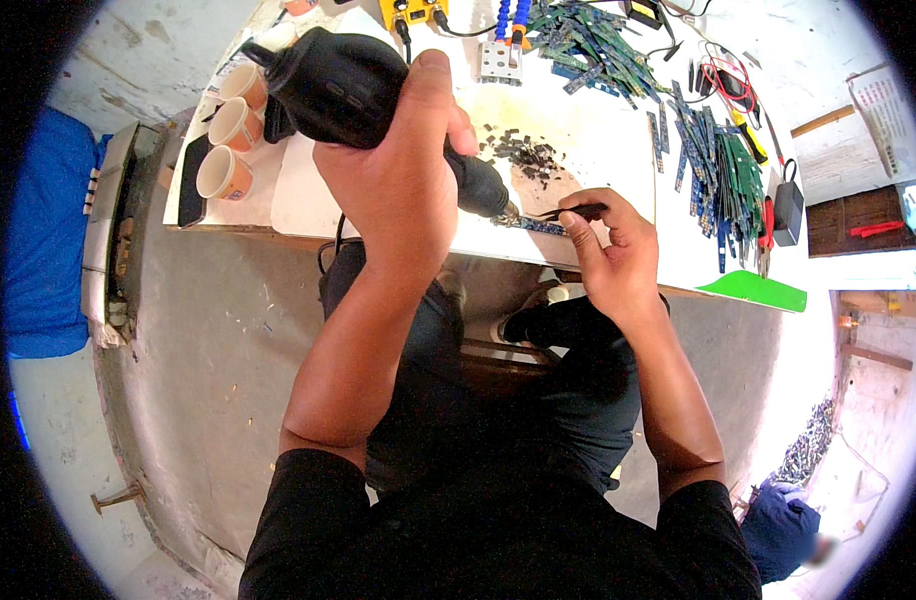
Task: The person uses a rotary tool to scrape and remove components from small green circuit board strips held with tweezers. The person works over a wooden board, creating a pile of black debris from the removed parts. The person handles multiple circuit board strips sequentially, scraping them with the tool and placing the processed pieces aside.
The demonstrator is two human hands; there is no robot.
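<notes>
My left hand (pixel 393 190) grips a black hot-air gun (pixel 333 85), its metal nozzle (pixel 507 214) pointing down at a narrow circuit-board strip (pixel 544 228) lying near the table's front edge. My right hand (pixel 610 250) is closed on dark tweezers (pixel 579 211), whose tips are by the nozzle at the strip; whether they touch a part I cannot tell. Just beyond, small black pieces (pixel 528 150) are scattered on a stained patch of the white table (pixel 308 185). Part of the gun's body is hidden behind my left hand.
Paper cups (pixel 224 172) stand at the left. Piles of board strips (pixel 588 55) (pixel 718 180) lie back and right, with pliers (pixel 767 235), a black adapter (pixel 788 200) and red wires (pixel 720 75). A yellow device (pixel 408 12) sits at the back, a green sheet (pixel 753 290) at the right edge.
</notes>
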